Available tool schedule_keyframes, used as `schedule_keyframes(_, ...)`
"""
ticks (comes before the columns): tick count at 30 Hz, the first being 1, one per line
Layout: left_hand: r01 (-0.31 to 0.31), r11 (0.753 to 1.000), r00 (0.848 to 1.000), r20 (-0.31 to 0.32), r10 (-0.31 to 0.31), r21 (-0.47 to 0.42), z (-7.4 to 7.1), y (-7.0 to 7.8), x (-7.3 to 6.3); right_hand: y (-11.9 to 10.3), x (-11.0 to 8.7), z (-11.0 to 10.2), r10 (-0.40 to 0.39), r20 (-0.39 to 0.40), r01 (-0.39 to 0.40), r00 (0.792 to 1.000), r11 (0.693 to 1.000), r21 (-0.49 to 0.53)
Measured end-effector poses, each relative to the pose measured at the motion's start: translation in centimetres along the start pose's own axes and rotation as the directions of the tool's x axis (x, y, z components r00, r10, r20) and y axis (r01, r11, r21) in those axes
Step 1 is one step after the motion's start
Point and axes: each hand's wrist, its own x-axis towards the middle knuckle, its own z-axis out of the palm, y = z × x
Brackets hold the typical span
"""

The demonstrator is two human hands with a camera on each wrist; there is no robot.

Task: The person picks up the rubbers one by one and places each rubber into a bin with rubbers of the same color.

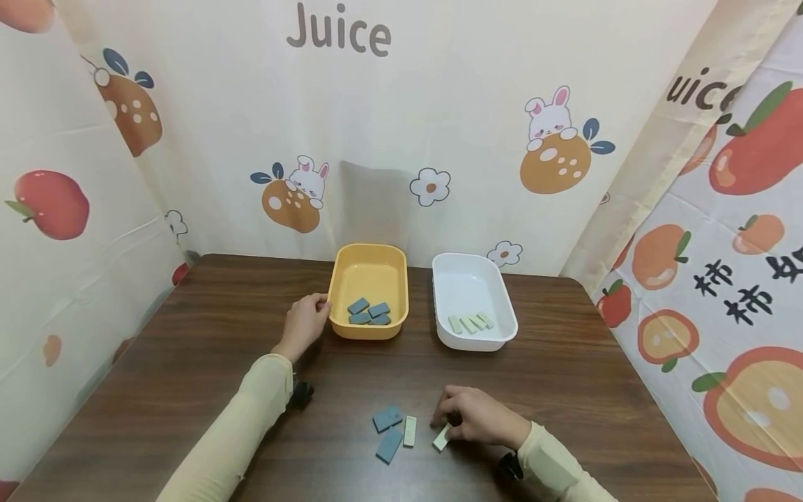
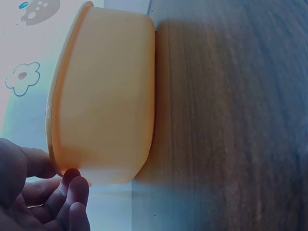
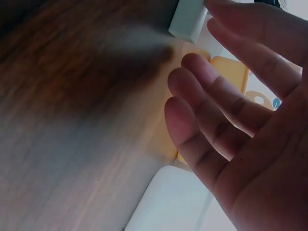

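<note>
At the yellow bin's point(image 1: 369, 333) left side, my left hand point(image 1: 304, 326) pinches the rim between thumb and fingers; in the left wrist view the bin's plain side wall point(image 2: 103, 96) fills the middle. Near the front of the table, my right hand point(image 1: 482, 417) pinches a small pale-green block point(image 1: 441, 438) by one end, low over the wood. The right wrist view shows that block at the top, by the thumb and index finger, with the other fingers point(image 3: 180, 122) loosely bent. Left of it lie another pale-green block point(image 1: 410, 431) and two blue-grey blocks point(image 1: 389, 445).
Several blue-grey blocks point(image 1: 378, 310) lie in the yellow bin. To its right stands a white bin point(image 1: 475, 344) with several pale-green blocks point(image 1: 468, 323) inside. A printed curtain point(image 1: 401, 125) hangs behind the brown table point(image 1: 207, 335) and along both sides.
</note>
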Motion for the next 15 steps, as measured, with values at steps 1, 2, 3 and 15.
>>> schedule_keyframes(1,-0.001,1.000,1.000,0.000,0.001,0.001,0.01,0.00,-0.01,-0.06,0.01,0.00,0.004,0.006,-0.005,1.000,1.000,0.003)
schedule_keyframes(2,-0.001,1.000,1.000,-0.002,0.001,0.001,0.02,0.01,-0.02,-0.11,0.03,-0.01,0.008,0.011,-0.008,1.000,1.000,0.006)
schedule_keyframes(3,0.000,1.000,1.000,-0.003,0.000,0.000,0.02,0.00,-0.03,-0.17,0.05,-0.02,0.012,0.018,-0.012,1.000,1.000,0.010)
schedule_keyframes(15,0.005,1.000,1.000,0.006,-0.005,0.000,-0.04,0.13,-0.09,-0.52,0.01,0.01,-0.001,0.067,0.002,0.998,1.000,-0.018)
